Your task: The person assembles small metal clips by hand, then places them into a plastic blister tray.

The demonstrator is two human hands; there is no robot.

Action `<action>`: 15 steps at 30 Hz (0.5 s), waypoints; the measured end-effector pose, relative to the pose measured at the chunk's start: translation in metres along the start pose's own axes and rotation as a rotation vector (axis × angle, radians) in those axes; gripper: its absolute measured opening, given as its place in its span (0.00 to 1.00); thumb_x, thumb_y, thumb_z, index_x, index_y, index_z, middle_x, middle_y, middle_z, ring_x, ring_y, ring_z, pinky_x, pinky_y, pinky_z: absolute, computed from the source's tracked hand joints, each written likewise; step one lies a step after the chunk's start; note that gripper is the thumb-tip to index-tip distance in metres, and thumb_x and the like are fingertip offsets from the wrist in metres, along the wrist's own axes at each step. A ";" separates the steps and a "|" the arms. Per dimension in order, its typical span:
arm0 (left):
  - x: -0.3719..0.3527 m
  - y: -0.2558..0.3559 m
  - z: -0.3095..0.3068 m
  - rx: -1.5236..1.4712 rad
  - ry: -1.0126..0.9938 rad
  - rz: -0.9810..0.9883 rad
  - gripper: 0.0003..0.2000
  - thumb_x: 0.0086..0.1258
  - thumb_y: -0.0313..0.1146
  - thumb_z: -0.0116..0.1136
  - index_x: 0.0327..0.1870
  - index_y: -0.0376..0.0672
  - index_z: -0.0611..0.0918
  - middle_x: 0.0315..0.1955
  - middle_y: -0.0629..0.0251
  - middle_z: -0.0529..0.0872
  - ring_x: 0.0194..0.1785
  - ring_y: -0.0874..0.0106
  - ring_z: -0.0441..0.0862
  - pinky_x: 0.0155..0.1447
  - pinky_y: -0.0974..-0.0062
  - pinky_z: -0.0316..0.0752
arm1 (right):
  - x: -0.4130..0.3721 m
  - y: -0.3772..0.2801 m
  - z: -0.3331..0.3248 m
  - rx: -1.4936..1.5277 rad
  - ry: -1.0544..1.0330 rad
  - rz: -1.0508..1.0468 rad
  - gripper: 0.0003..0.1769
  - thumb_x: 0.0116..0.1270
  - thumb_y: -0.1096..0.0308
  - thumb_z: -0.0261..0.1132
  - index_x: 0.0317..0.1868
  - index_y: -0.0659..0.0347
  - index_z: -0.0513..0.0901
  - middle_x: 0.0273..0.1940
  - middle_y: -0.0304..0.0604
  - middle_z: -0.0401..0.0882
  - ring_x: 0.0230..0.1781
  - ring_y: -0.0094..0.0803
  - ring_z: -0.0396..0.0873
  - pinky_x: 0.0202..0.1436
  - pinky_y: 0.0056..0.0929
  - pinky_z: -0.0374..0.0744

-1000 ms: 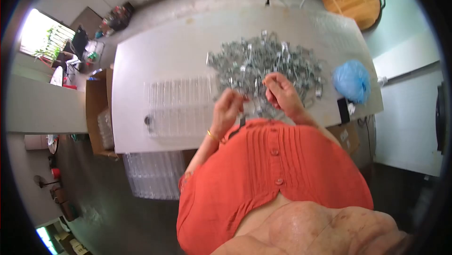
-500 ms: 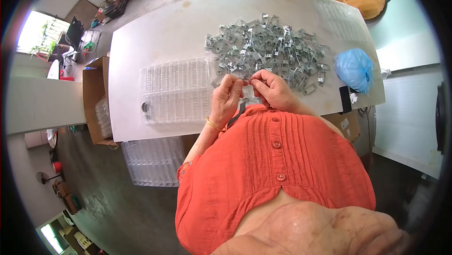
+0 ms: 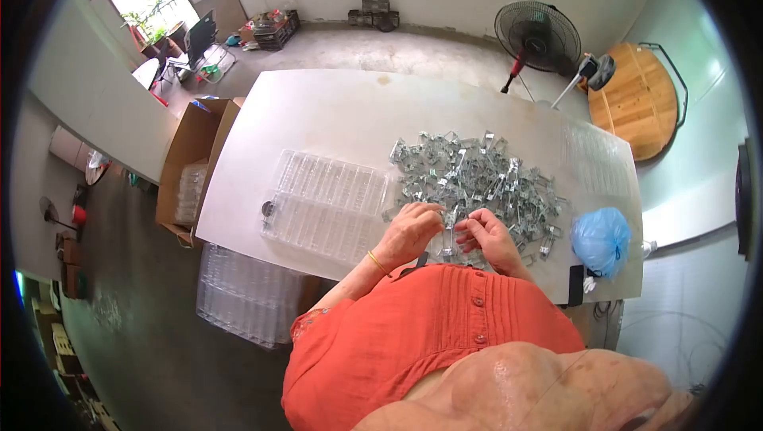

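My left hand (image 3: 411, 232) is over the near edge of a heap of small shiny metal brackets (image 3: 477, 172). Its fingers are bent together at one bracket (image 3: 448, 238), which hangs upright between my two hands; the exact grip is partly hidden. To the right, my right hand (image 3: 491, 240) has thumb and forefinger pinched, with a tiny dark spot at the tips that is too small to name. The hands are a short way apart, close to my body. A clear plastic tray (image 3: 326, 204) with rows of slots lies left of my left hand.
A round dark object (image 3: 268, 208) sits at the tray's left edge. Right of the heap are a tied blue bag (image 3: 601, 242) and a black phone-like object (image 3: 575, 285). More clear trays (image 3: 246, 292) are below the table's front edge, beside a cardboard box (image 3: 195, 165). A fan (image 3: 538, 37) stands behind.
My hands have drawn apart from the joined pinch they had earlier, and a bracket shows between them. The view has tilted up, bringing the fan and back wall into sight.
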State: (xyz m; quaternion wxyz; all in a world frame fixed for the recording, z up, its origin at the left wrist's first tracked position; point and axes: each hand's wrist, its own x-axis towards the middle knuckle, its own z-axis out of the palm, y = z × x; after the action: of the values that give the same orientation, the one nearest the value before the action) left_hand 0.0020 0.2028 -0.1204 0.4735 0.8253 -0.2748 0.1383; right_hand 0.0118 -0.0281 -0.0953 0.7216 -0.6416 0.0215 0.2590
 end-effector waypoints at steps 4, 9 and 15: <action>0.002 0.003 0.008 0.048 -0.065 0.117 0.06 0.66 0.29 0.68 0.39 0.44 0.82 0.58 0.60 0.84 0.63 0.55 0.78 0.66 0.56 0.72 | 0.007 0.004 -0.004 0.142 -0.077 -0.041 0.07 0.82 0.68 0.55 0.52 0.62 0.75 0.54 0.43 0.80 0.47 0.29 0.84 0.48 0.32 0.87; -0.002 0.002 0.007 0.138 0.001 0.097 0.07 0.66 0.32 0.70 0.41 0.44 0.84 0.61 0.59 0.80 0.68 0.54 0.74 0.68 0.54 0.70 | 0.011 0.018 0.003 0.116 -0.052 -0.119 0.08 0.82 0.69 0.56 0.55 0.63 0.76 0.55 0.42 0.80 0.51 0.27 0.83 0.54 0.34 0.88; -0.008 0.000 0.006 0.153 0.042 -0.013 0.09 0.66 0.36 0.71 0.44 0.44 0.88 0.63 0.57 0.78 0.70 0.52 0.71 0.71 0.52 0.66 | 0.008 0.020 0.018 -0.255 0.028 -0.515 0.04 0.78 0.76 0.60 0.49 0.64 0.77 0.53 0.42 0.80 0.49 0.24 0.79 0.52 0.27 0.83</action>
State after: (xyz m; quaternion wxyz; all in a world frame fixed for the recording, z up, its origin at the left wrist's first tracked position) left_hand -0.0044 0.2005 -0.1269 0.4158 0.8577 -0.2480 0.1731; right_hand 0.0054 -0.0073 -0.1137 0.6768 -0.7151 -0.1650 0.0588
